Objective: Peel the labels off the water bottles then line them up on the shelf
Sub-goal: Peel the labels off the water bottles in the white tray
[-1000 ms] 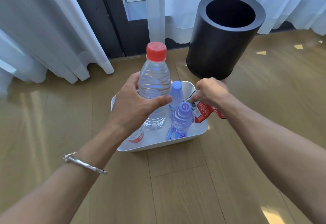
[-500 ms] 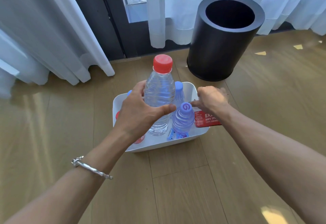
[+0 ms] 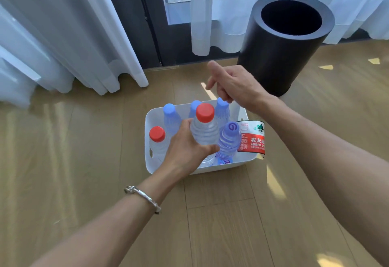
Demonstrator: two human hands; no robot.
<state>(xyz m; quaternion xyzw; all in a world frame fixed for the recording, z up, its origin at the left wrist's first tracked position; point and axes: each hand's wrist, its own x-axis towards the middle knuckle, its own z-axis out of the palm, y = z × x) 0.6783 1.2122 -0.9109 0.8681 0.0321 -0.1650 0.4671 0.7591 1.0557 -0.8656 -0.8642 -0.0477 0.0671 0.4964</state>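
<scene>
My left hand (image 3: 187, 151) wraps the bare, red-capped clear plastic bottle (image 3: 205, 132), upright, long axis vertical, within the white plastic tub (image 3: 148, 123). My right hand (image 3: 233, 85) hangs loose and empty at its 1 o'clock. The red-and-white peeled label (image 3: 251, 138) lies at that hand's 5 o'clock.

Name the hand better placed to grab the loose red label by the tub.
Probably right. The right hand holds nothing and hangs on the label's side, near the black bin; the left hand grips a red-capped bottle.
</scene>
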